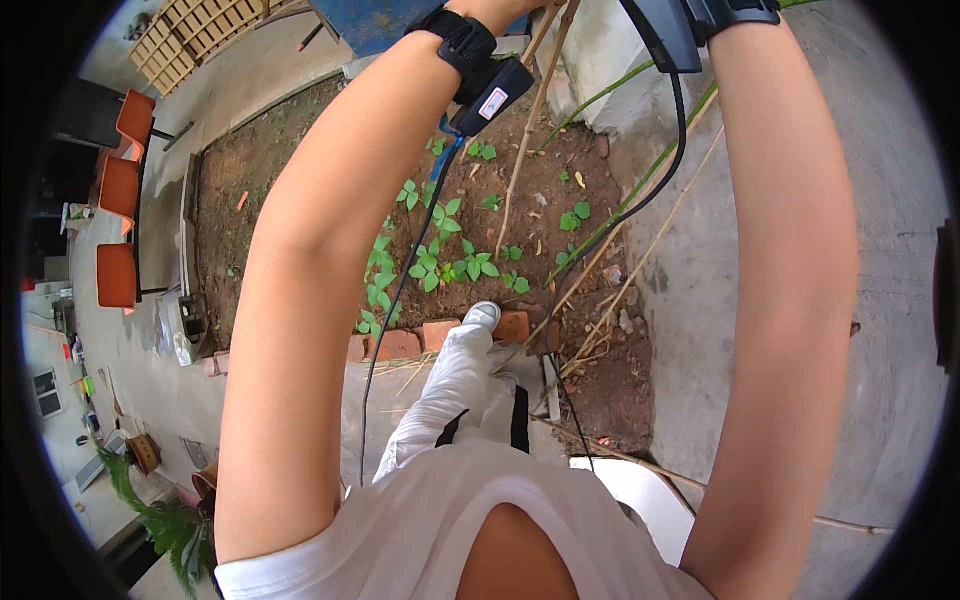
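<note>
Both my arms reach up toward the top edge of the view. Only the base of my left hand (494, 10) shows, beside a thin wooden stick (532, 110) standing over the soil; its fingers are cut off, so I cannot see whether they grip the stick. A black strapped device (490, 97) with a cable sits on my left wrist. My right hand lies beyond the frame, with just its wrist and another black device (668, 35) visible. Long green stalks (640, 195) slant below the right wrist. Young green plants (440, 262) grow in the soil bed (290, 200).
Red bricks (398, 346) border the bed near my shoe (484, 316). A concrete wall (690, 300) runs along the right, with loose canes (625, 300) beside it. Orange chairs (117, 276) line the left. A white object (640, 490) stands near my body. Black cables hang from both wrists.
</note>
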A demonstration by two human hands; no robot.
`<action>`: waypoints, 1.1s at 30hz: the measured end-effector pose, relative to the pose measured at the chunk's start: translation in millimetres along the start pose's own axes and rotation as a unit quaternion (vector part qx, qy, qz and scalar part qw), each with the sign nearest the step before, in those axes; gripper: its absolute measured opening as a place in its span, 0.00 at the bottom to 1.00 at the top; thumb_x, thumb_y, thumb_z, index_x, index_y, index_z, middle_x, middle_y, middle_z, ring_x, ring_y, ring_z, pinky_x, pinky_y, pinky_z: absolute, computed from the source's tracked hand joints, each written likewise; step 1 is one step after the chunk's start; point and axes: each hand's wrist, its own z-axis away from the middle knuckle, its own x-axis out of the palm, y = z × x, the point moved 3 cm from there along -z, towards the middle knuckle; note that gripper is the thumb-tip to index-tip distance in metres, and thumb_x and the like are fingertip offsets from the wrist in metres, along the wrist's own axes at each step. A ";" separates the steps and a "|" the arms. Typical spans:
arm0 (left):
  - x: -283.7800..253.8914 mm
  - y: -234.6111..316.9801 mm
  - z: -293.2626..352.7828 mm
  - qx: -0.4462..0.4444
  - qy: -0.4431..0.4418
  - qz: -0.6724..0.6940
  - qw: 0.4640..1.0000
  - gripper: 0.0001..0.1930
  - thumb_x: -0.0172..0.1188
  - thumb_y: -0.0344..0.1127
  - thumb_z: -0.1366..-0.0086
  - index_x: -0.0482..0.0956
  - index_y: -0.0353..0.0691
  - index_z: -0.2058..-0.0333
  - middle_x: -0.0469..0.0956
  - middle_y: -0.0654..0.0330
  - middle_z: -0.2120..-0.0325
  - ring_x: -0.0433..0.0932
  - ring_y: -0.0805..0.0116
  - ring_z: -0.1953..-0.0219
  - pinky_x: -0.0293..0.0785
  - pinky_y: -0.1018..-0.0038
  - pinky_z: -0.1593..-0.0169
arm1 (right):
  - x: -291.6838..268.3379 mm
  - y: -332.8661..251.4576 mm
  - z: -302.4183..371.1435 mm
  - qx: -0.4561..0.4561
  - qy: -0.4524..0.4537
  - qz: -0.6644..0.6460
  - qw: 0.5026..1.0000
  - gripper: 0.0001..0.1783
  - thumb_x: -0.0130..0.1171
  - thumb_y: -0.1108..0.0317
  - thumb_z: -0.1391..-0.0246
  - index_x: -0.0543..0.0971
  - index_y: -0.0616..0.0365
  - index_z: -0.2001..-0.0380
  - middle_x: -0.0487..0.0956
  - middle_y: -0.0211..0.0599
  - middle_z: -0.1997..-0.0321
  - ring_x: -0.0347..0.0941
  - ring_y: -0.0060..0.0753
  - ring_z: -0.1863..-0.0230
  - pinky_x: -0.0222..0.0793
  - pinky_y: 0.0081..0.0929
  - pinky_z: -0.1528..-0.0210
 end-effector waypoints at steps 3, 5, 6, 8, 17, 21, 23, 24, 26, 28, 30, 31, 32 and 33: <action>-17.3 14.1 -2.8 0.029 -0.026 -0.010 0.999 0.35 0.64 0.39 0.53 0.57 0.33 0.50 0.69 0.57 0.69 0.68 0.72 0.66 0.67 0.76 0.60 | 9.7 -26.6 -2.7 -0.067 -0.057 -0.011 0.996 0.34 0.61 0.45 0.61 0.67 0.60 0.59 0.71 0.36 0.67 0.66 0.26 0.66 0.63 0.24 0.66; 2.1 9.3 -9.2 0.045 -0.034 0.002 0.998 0.37 0.64 0.39 0.53 0.54 0.34 0.47 0.68 0.57 0.66 0.67 0.71 0.63 0.66 0.76 0.58 | -7.4 -25.0 5.4 -0.107 -0.029 0.013 0.994 0.35 0.60 0.45 0.60 0.65 0.59 0.55 0.72 0.37 0.62 0.66 0.26 0.61 0.61 0.26 0.60; 0.2 10.5 -3.8 0.013 -0.073 -0.013 0.997 0.43 0.64 0.39 0.53 0.47 0.33 0.44 0.64 0.50 0.57 0.67 0.66 0.58 0.65 0.72 0.55 | -7.9 -24.7 10.1 -0.068 -0.038 0.020 0.997 0.33 0.60 0.51 0.57 0.63 0.59 0.53 0.72 0.35 0.64 0.67 0.24 0.63 0.62 0.23 0.62; 5.1 -21.5 -4.2 0.063 -0.037 -0.045 0.996 0.38 0.65 0.43 0.52 0.54 0.42 0.45 0.68 0.58 0.60 0.68 0.69 0.57 0.68 0.71 0.57 | -12.4 -13.0 14.0 -0.059 -0.086 -0.096 0.990 0.34 0.61 0.60 0.55 0.58 0.59 0.48 0.72 0.33 0.69 0.67 0.20 0.72 0.62 0.15 0.68; 52.0 -16.1 14.9 -0.013 -0.123 0.012 0.992 0.50 0.64 0.47 0.53 0.40 0.40 0.40 0.62 0.50 0.50 0.67 0.60 0.53 0.66 0.68 0.54 | -83.4 1.8 45.8 0.004 0.220 0.011 0.975 0.31 0.62 0.54 0.56 0.65 0.68 0.58 0.73 0.31 0.73 0.67 0.18 0.74 0.64 0.14 0.72; 77.0 -15.5 18.5 -0.033 -0.144 -0.054 0.987 0.38 0.56 0.41 0.45 0.44 0.42 0.41 0.63 0.51 0.50 0.68 0.61 0.53 0.66 0.67 0.54 | -121.5 16.5 50.7 0.046 0.288 0.050 0.955 0.28 0.60 0.52 0.55 0.68 0.67 0.62 0.73 0.33 0.72 0.70 0.20 0.75 0.66 0.16 0.71; 93.3 -15.6 18.1 -0.029 -0.162 -0.066 0.984 0.36 0.55 0.38 0.44 0.45 0.42 0.41 0.63 0.50 0.50 0.68 0.60 0.53 0.65 0.67 0.53 | -144.1 26.4 50.1 0.042 0.299 0.060 0.951 0.28 0.60 0.52 0.55 0.68 0.67 0.62 0.73 0.34 0.72 0.70 0.21 0.75 0.66 0.16 0.71; 100.9 -15.6 18.0 -0.022 -0.171 -0.076 0.982 0.35 0.54 0.37 0.43 0.45 0.42 0.41 0.63 0.50 0.50 0.68 0.59 0.53 0.65 0.68 0.52 | -155.2 29.3 50.9 0.062 0.311 0.095 0.944 0.30 0.60 0.50 0.57 0.67 0.66 0.60 0.74 0.35 0.70 0.70 0.22 0.74 0.67 0.18 0.70; 115.8 -20.3 16.7 -0.026 -0.195 -0.106 0.975 0.35 0.53 0.33 0.43 0.42 0.43 0.40 0.58 0.50 0.46 0.65 0.59 0.49 0.63 0.68 0.49 | -171.5 35.4 53.1 0.079 0.324 0.131 0.934 0.33 0.61 0.49 0.58 0.67 0.66 0.59 0.74 0.37 0.69 0.70 0.24 0.72 0.67 0.19 0.69; 123.0 -36.4 15.6 0.028 -0.165 -0.123 0.978 0.36 0.54 0.36 0.45 0.45 0.40 0.41 0.62 0.46 0.52 0.64 0.50 0.51 0.61 0.67 0.49 | -172.6 35.8 53.0 0.069 0.300 0.225 0.924 0.41 0.64 0.46 0.63 0.62 0.66 0.52 0.72 0.43 0.61 0.70 0.29 0.65 0.67 0.26 0.63; 127.1 -33.9 16.1 0.036 -0.160 -0.135 0.977 0.37 0.55 0.36 0.45 0.44 0.40 0.41 0.61 0.45 0.52 0.63 0.49 0.50 0.60 0.66 0.48 | -173.6 40.2 57.3 0.067 0.278 0.206 0.936 0.46 0.64 0.46 0.63 0.58 0.66 0.48 0.68 0.47 0.57 0.68 0.33 0.61 0.66 0.28 0.60; 129.0 -31.9 15.1 0.046 -0.153 -0.147 0.976 0.38 0.55 0.36 0.46 0.43 0.39 0.41 0.61 0.44 0.51 0.62 0.48 0.50 0.60 0.66 0.48 | -172.9 43.2 58.5 0.062 0.253 0.186 0.947 0.51 0.64 0.46 0.64 0.53 0.65 0.45 0.65 0.50 0.52 0.67 0.36 0.57 0.65 0.30 0.57; 128.1 -31.5 17.4 0.037 -0.154 -0.149 0.976 0.38 0.55 0.36 0.46 0.43 0.39 0.41 0.61 0.44 0.51 0.62 0.48 0.50 0.60 0.66 0.48 | -167.3 38.7 64.1 0.070 0.251 0.182 0.948 0.51 0.64 0.46 0.64 0.53 0.65 0.45 0.65 0.50 0.52 0.67 0.36 0.57 0.65 0.30 0.57; 124.4 -31.7 19.1 0.036 -0.143 -0.150 0.978 0.38 0.56 0.36 0.46 0.43 0.38 0.41 0.60 0.43 0.51 0.62 0.48 0.50 0.60 0.66 0.48 | -154.7 25.4 68.1 0.053 0.192 0.193 0.961 0.54 0.64 0.46 0.63 0.47 0.65 0.43 0.60 0.53 0.48 0.65 0.37 0.55 0.65 0.30 0.57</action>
